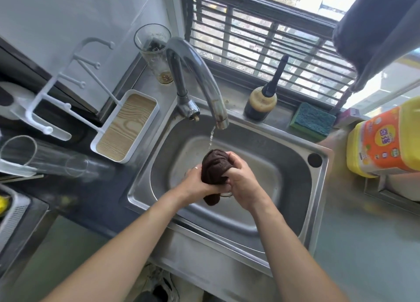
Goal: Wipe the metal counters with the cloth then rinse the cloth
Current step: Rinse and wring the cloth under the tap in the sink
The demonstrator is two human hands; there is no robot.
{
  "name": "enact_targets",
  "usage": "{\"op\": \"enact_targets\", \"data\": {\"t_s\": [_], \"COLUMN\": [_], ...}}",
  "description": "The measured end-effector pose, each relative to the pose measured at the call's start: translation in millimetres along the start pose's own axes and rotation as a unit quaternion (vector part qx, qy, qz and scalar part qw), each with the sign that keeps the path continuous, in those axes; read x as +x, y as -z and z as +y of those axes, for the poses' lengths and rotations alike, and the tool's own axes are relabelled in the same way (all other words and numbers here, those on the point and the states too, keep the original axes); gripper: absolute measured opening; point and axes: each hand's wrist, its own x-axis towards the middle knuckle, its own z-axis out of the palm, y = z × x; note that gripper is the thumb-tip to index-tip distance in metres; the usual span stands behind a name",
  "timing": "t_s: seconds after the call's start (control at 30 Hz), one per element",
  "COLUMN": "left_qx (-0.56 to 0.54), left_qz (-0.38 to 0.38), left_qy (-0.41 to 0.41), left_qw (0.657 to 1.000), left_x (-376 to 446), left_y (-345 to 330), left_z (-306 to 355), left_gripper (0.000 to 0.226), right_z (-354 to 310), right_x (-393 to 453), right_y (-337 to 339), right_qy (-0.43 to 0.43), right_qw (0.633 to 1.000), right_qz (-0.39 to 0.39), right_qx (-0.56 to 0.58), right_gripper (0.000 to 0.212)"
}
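Observation:
A dark brown cloth (214, 165) is bunched up over the middle of the steel sink (284, 147). My left hand (196, 181) grips its left side and my right hand (241, 176) grips its right side, fingers curled round it. A thin stream of water (211, 138) falls from the curved metal tap (204, 78) onto the top of the cloth. The cloth's lower end hangs below my hands near the drain.
A white rack with a wood-grain tray (126, 124) stands left of the sink. Behind it stand a tall glass (156, 51), a dark bottle (261, 101) and a green sponge (312, 120). A yellow detergent jug (384, 140) sits right. A glass (41, 156) lies at left.

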Motion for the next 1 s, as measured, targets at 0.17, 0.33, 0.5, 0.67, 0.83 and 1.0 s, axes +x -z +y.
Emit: {"op": "enact_targets", "data": {"t_s": [0.17, 0.33, 0.5, 0.67, 0.83, 1.0], "left_qx": [0.06, 0.2, 0.29, 0.35, 0.499, 0.574], "left_qz": [0.006, 0.11, 0.04, 0.058, 0.012, -0.021], "left_qy": [0.064, -0.067, -0.275, -0.355, -0.292, -0.067], "left_qw": [0.996, 0.971, 0.916, 0.865, 0.816, 0.816], "left_x": [13, 21, 26, 25, 23, 25], "left_y": [4, 14, 13, -1, 5, 5], "left_z": [-14, 0, 3, 0, -12, -4], "left_gripper": [0.03, 0.024, 0.024, 0.018, 0.013, 0.022], "right_z": [7, 15, 18, 17, 16, 18], "right_x": [-2, -9, -7, -5, 8, 34], "right_y": [15, 37, 36, 27, 24, 10], "right_qy": [0.007, -0.124, -0.186, -0.277, -0.31, -0.203], "right_qw": [0.998, 0.966, 0.963, 0.943, 0.918, 0.81], "right_qz": [0.031, -0.122, -0.029, -0.121, -0.204, -0.138], "right_qx": [-0.059, 0.193, 0.195, 0.142, -0.142, -0.532], "right_gripper": [0.049, 0.059, 0.047, 0.074, 0.04, 0.014]}}
